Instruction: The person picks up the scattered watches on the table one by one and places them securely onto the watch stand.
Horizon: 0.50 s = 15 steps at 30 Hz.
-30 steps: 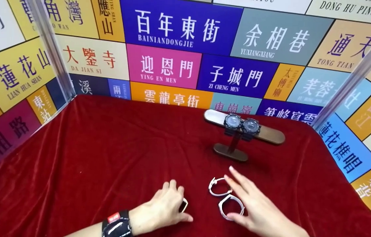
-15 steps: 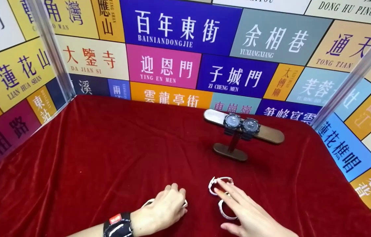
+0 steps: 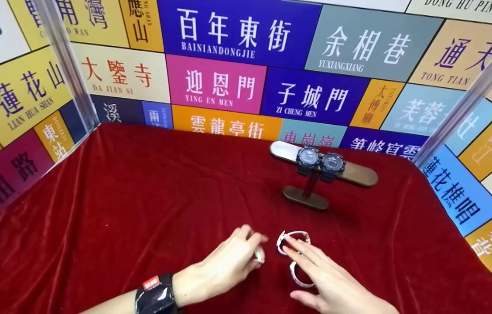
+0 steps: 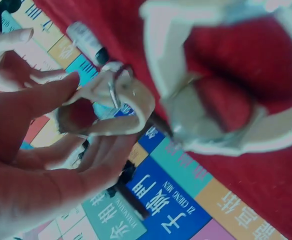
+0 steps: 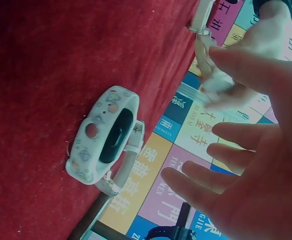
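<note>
My left hand (image 3: 252, 247) is raised a little off the red cloth (image 3: 141, 196) and pinches a white watch strap (image 3: 258, 255) between thumb and fingers. The same white strap (image 4: 106, 102) shows in the left wrist view. A larger blurred white loop (image 4: 226, 105) hangs close to that camera. My right hand (image 3: 302, 259) is open, its straight fingers spread over two white watches: a farther watch (image 3: 295, 236) and a nearer watch (image 3: 295, 275). A patterned white watch (image 5: 103, 137) lies on the cloth in the right wrist view, and I cannot tell whether the fingers touch it.
A dark T-shaped watch stand (image 3: 311, 198) with two black watches (image 3: 321, 162) on its bar stands behind the hands. Walls of coloured street-name panels (image 3: 228, 83) and metal corner posts (image 3: 65, 61) enclose the cloth on three sides.
My left hand has lifted off the cloth with the white watch and moved forward and right. My right hand drew back slightly, its fingers now lying over the two white watches.
</note>
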Each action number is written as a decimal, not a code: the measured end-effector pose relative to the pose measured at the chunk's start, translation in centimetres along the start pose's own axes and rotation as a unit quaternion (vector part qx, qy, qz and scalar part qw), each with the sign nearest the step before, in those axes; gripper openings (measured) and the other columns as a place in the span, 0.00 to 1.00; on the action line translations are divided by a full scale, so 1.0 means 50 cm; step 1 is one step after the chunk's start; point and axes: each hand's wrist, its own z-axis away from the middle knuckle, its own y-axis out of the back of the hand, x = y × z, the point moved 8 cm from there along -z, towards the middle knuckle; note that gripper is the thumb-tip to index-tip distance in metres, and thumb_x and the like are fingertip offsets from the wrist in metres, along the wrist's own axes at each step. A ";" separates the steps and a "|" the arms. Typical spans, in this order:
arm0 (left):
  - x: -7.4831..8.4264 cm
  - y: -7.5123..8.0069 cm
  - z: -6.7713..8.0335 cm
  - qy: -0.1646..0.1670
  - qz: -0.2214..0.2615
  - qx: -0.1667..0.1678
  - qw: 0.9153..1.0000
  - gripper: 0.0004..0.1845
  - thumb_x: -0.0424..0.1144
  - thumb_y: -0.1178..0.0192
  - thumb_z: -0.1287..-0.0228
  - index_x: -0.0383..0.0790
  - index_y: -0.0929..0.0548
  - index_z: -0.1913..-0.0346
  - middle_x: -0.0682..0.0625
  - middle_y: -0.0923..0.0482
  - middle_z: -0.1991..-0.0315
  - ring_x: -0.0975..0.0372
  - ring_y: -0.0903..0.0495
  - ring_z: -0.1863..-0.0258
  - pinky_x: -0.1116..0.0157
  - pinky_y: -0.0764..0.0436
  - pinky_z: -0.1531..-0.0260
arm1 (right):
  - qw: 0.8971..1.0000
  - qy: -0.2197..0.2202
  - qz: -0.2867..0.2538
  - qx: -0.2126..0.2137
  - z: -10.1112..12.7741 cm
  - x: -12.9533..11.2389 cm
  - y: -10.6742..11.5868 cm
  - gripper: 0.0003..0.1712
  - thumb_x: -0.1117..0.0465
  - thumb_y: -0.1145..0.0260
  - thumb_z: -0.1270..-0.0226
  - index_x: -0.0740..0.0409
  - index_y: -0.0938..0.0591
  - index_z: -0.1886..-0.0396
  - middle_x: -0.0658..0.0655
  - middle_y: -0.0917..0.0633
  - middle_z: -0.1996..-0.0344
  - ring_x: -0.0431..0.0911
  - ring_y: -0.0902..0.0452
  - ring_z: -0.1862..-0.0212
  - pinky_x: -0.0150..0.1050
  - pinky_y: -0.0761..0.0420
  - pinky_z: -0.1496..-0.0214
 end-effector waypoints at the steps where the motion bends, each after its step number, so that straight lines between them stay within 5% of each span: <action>1: 0.003 0.009 -0.005 -0.009 0.010 0.015 1.000 0.19 0.34 0.37 0.45 0.41 0.25 0.49 0.52 0.29 0.61 0.62 0.28 0.59 0.71 0.22 0.58 | 1.000 0.003 -0.007 0.012 -0.001 -0.001 0.005 0.44 0.47 0.30 0.49 0.51 0.36 0.33 0.52 0.35 0.33 0.48 0.38 0.34 0.19 0.48 0.32; 4: 0.013 0.038 -0.015 -0.032 0.039 0.065 0.997 0.21 0.31 0.38 0.46 0.41 0.26 0.47 0.53 0.29 0.60 0.63 0.29 0.57 0.72 0.23 0.56 | 0.999 0.004 -0.028 0.044 -0.006 -0.005 0.022 0.43 0.48 0.31 0.47 0.51 0.37 0.32 0.52 0.34 0.33 0.46 0.38 0.34 0.16 0.53 0.32; 15: 0.045 0.130 -0.049 -0.096 0.113 0.179 0.973 0.29 0.25 0.39 0.48 0.42 0.29 0.41 0.49 0.30 0.52 0.64 0.30 0.50 0.75 0.26 0.50 | 0.978 0.026 -0.098 0.183 -0.048 -0.023 0.122 0.46 0.60 0.25 0.56 0.60 0.35 0.35 0.58 0.28 0.39 0.45 0.32 0.39 0.22 0.40 0.34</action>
